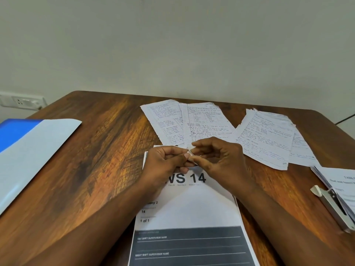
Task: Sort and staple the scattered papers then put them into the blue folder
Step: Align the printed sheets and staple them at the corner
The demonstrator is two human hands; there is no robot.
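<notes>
Wooden counter (99, 150) spread with papers: both hands, left hand (165, 166) and right hand (219, 162), pinch something tiny above the printed sheet (192, 206), perhaps a staple. Handwritten pages (192, 121) lie beyond it, blue folder (13, 131) far left, stapler (336, 208) right.

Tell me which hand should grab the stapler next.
Right, probably. The stapler lies at the table's right edge, on the right hand side; the left hand would have to cross over. Both hands now pinch something small above the printed sheet.
</notes>
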